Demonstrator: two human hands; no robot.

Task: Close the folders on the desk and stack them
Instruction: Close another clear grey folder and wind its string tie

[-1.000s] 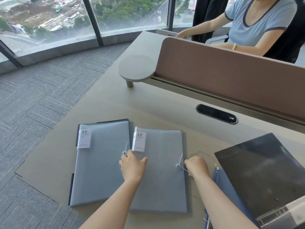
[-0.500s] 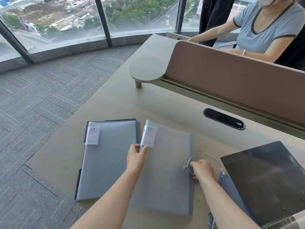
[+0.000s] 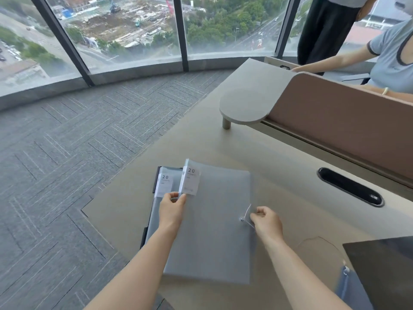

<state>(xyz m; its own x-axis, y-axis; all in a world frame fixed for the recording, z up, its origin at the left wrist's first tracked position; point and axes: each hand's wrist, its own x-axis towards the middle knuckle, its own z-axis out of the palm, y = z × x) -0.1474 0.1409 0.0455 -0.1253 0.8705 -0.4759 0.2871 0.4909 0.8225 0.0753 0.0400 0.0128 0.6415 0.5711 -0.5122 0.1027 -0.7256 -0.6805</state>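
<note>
Left hand pinches grey folder at its left edge, right hand pinches its string; folder overlaps second folder, frame centre, on desk.

Two white labels carry legible print. The label at the far left corner of the upper grey folder reads "20", with a smaller line beneath that appears to read "POCKETS"; finer print lower down is illegible. Just left of it, the label on the lower folder reads the same.
</note>
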